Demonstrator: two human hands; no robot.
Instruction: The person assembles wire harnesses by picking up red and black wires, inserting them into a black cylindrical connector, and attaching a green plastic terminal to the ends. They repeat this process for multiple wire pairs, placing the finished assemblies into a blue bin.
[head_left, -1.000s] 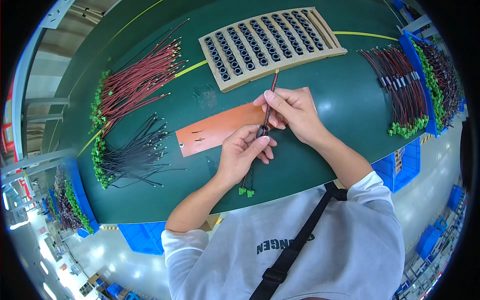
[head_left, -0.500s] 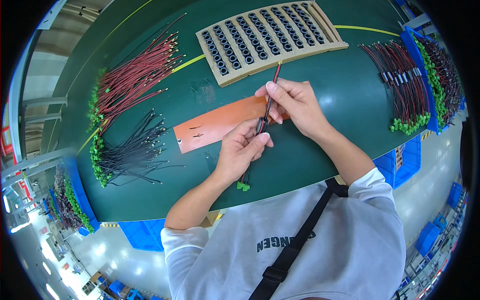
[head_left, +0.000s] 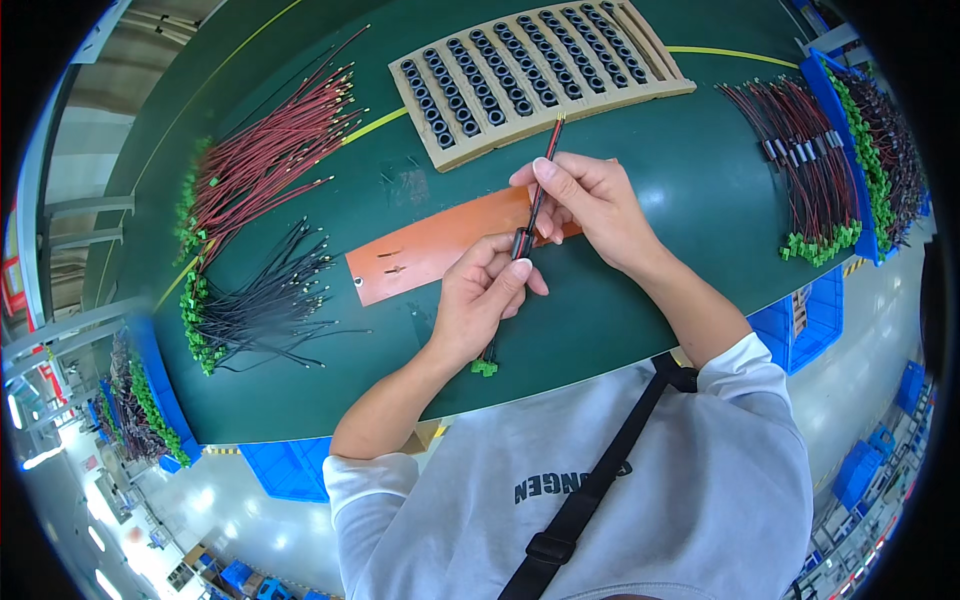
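Note:
Between my hands runs a red and black wire pair [head_left: 551,150], slanting up to bare tips near the tray. A black ferrite ring [head_left: 522,243] sits around the wires. My left hand [head_left: 474,305] is closed on the wires and ring with thumb and fingers. Above it, my right hand [head_left: 592,207] pinches the same wires between thumb and fingers. A green connector [head_left: 485,369] hangs at the cable's lower end, below my left hand. Under both hands lies an orange sheet [head_left: 435,243], partly covered by them.
A wooden tray [head_left: 455,157] with rows of black rings stands ahead. Red wires [head_left: 270,150] and black wires [head_left: 265,295] with green connectors lie left. Ringed cables [head_left: 800,155] lie right, beside a blue bin [head_left: 840,150]. Another blue bin [head_left: 165,400] stands at the left edge.
My left hand, the ring and the green connector have shifted slightly upward. My right hand stays nearly in place, its grip on the wires unchanged.

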